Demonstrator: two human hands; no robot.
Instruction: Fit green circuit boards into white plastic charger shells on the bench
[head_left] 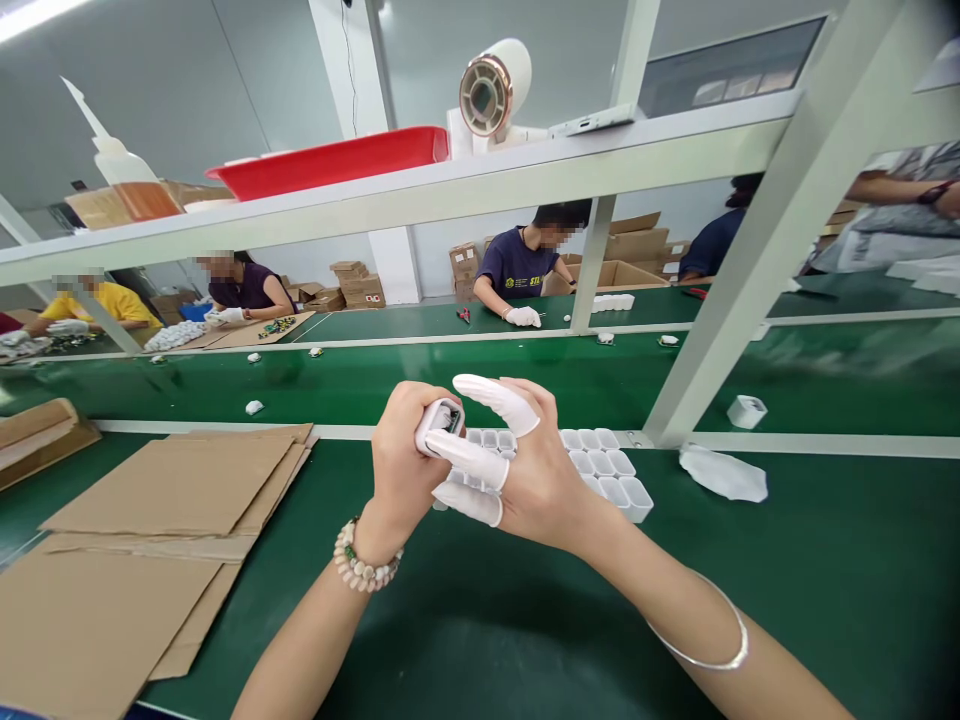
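Note:
My left hand [401,440] is closed around a small white plastic housing [426,428], its open end turned to the right. Inside that opening something dark shows, perhaps a circuit part; I cannot make out its details. My right hand [546,480] wears white finger cots [469,460] on several fingers. Its fingers are stretched out and spread, one covered tip touching or nearly touching the housing's rim. Behind both hands, rows of white open-topped housings [615,465] stand on the green bench [465,620], partly hidden by my hands.
Flat cardboard sheets [172,490] lie at the left. A white cloth-like piece [724,474] and a single white housing [747,411] are on the right. Small parts sit along the green belt [360,380]. Overhead, a shelf [375,215] holds a red tray [337,165]. Co-workers sit opposite.

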